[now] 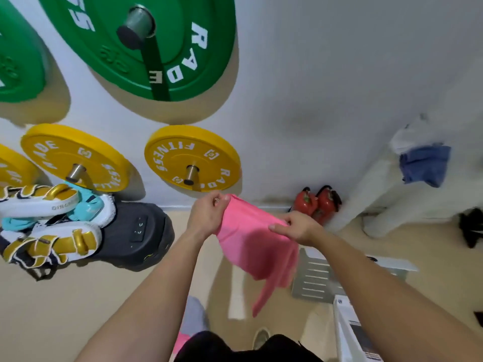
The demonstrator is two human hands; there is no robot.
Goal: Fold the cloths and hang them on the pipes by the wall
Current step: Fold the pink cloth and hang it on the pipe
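My left hand point(206, 215) pinches top corner of soft pink cloth point(253, 246). Cloth held in air before wall, limp, lower tail drooping. My right hand point(298, 229) pinches other top corner. Crumpled blue cloth point(426, 165) draped over thick white pipe point(379, 194).

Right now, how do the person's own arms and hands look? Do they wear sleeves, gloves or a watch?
The left forearm and the right forearm are bare down to the picture's lower edge: no sleeves show. The left hand and right hand wear no gloves, and neither wrist has a watch or band. A glint on a left finger may be a ring; too blurred to tell.
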